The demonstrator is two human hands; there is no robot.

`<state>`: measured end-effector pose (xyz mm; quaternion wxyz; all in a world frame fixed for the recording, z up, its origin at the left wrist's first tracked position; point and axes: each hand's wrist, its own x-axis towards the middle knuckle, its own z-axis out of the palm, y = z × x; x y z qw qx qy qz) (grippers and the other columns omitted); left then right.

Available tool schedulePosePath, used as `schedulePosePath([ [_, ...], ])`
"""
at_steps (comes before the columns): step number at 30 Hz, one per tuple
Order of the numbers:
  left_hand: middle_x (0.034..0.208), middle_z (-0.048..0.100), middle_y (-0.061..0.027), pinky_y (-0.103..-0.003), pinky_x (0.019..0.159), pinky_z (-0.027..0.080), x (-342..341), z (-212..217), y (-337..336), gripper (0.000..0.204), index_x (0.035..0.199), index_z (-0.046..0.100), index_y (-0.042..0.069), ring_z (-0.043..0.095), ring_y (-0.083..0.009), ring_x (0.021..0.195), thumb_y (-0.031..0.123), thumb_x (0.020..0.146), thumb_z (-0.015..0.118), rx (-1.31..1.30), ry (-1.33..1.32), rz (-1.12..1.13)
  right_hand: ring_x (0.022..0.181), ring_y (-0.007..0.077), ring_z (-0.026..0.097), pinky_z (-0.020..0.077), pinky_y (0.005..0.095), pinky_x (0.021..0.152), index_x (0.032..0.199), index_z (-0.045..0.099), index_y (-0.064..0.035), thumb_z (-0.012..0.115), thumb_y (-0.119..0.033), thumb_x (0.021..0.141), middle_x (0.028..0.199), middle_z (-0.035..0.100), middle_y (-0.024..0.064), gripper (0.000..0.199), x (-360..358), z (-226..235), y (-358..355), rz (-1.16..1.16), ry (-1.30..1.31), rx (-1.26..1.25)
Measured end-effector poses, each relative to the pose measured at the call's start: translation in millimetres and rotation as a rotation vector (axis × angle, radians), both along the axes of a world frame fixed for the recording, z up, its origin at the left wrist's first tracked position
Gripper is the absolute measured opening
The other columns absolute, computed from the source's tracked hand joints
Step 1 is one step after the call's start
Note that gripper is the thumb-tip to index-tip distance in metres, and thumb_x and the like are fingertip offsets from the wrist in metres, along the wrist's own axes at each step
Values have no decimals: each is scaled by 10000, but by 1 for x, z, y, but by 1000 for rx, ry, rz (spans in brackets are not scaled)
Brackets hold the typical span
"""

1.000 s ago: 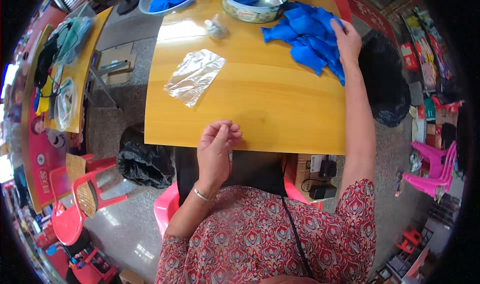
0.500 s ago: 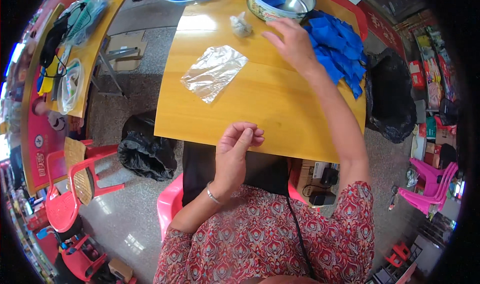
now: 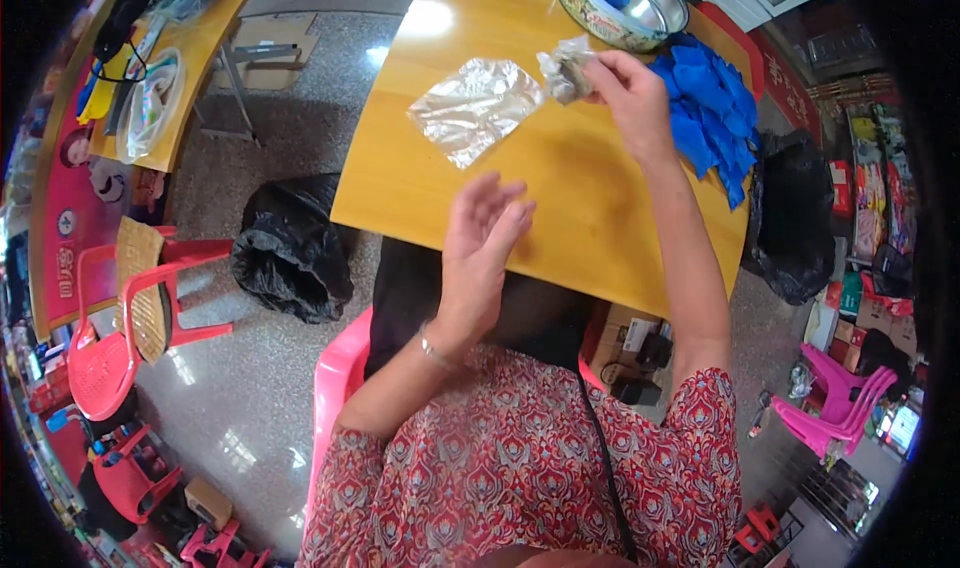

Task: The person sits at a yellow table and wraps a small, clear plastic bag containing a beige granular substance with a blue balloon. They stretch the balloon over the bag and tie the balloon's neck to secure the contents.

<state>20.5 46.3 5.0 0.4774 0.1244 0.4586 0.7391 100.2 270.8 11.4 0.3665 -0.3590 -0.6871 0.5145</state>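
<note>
Right hand (image 3: 635, 103): thumb and fingers pinching small clear bag (image 3: 566, 73), greyish contents; can't tell from here if it's lifted.
Left hand (image 3: 478, 238): nothing held, fingers loosely parted by table (image 3: 420, 193) edge.
Flat clear bag (image 3: 475, 116): just left of small one.
Blue pieces (image 3: 708, 108): piled right, near round tin (image 3: 640, 30).

Small crumpled clear bag (image 3: 566, 72), greyish inside, in the right hand (image 3: 634, 96)

On the table (image 3: 395, 183), a bag (image 3: 475, 113) lies left of heaped pieces (image 3: 708, 108).
</note>
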Motion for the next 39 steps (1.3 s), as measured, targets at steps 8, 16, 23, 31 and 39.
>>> schedulePosePath([
  [8, 960, 611, -88, -239, 729, 488, 19, 15, 36, 339, 1147, 477, -21, 583, -126, 769, 63, 856, 629, 102, 50, -152, 776, 73, 588, 487, 206, 702, 981, 618, 42, 611, -78, 877, 885, 636, 32, 159, 45, 27, -109, 35, 164, 18],
  [16, 906, 650, -121, -279, 654, 541, 9, 12, 21, 206, 1047, 571, -48, 648, -180, 689, 105, 926, 506, 140, -137, -159, 783, 115, 606, 514, 254, 728, 964, 615, 44, 585, -138, 895, 896, 643, 75, 197, 57, 8, -119, -16, 572, -560],
  [23, 989, 630, -143, -316, 705, 536, 10, 0, 9, 245, 1127, 502, -56, 648, -237, 812, 46, 906, 480, 84, 23, -276, 796, 103, 595, 498, 255, 756, 973, 618, 25, 614, -142, 878, 873, 634, 50, 192, 60, 13, -126, -41, 322, -286],
  [31, 1042, 605, -137, -327, 761, 522, 2, 2, 5, 265, 1152, 474, -24, 627, -231, 890, 54, 899, 482, 47, 58, -272, 782, 82, 586, 477, 228, 723, 964, 602, 2, 650, -131, 855, 899, 632, 30, 179, 70, -6, -120, 13, 402, -425],
  [39, 1201, 524, -86, -288, 966, 386, 34, 1, -4, 422, 1238, 442, -19, 487, -137, 1118, 128, 881, 613, 267, -87, -151, 774, 79, 567, 466, 219, 709, 945, 580, -4, 616, -103, 876, 886, 612, 30, 126, 49, 1, -148, -158, 495, -343],
])
